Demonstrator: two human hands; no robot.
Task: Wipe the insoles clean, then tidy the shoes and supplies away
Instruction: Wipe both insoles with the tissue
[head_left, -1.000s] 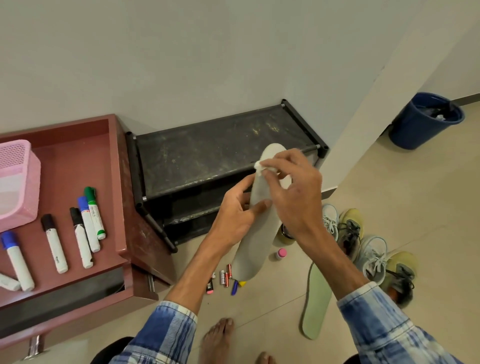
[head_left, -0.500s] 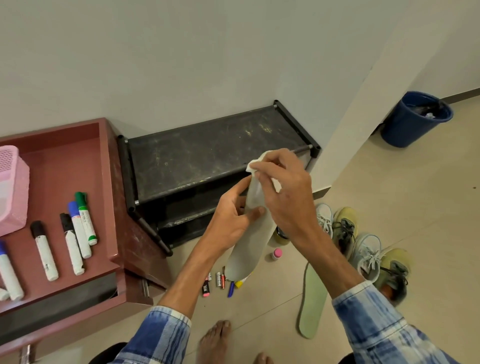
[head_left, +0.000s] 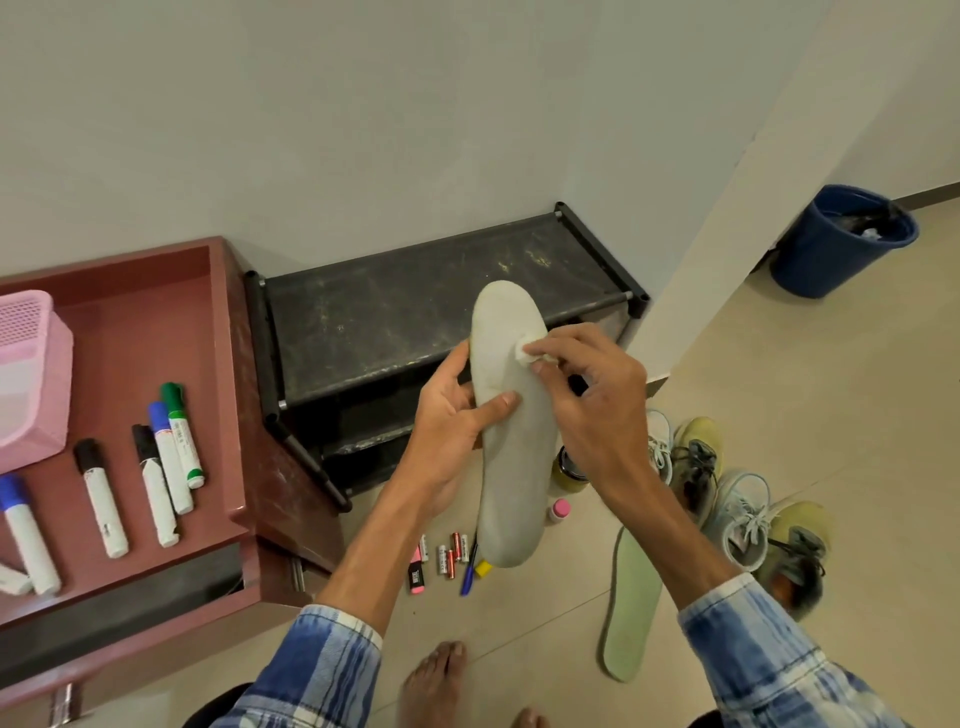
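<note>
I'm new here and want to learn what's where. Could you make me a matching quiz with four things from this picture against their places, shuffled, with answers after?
Things
1. grey insole
2. green insole
3. wipe
4. markers

Places
A. on the floor beside the shoes
B. pinched in the right hand
C. on the red desk
D. held in the left hand

Pairs: 1-D, 2-A, 3-B, 4-C
</note>
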